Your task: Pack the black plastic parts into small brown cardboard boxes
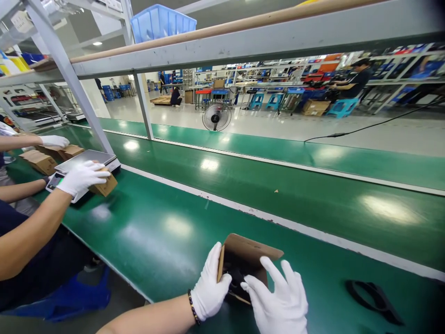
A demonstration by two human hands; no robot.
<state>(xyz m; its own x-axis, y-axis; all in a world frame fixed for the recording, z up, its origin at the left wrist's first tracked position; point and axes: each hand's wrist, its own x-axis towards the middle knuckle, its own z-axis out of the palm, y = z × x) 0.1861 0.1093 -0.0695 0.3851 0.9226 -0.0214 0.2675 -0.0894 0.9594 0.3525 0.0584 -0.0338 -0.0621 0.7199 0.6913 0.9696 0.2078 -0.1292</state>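
Open cardboard box is held at six o'clock over worktop, its wall pinched by left hand – presumably for steadiness – while right hand is poised at the black contents, fingers partly spread, any grip unclear.

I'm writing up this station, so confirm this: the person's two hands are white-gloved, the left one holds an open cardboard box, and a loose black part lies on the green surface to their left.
One thing is wrong: the head view shows the loose black part on the green surface to the right of the white-gloved left hand and right hand. The left one does hold the open cardboard box.
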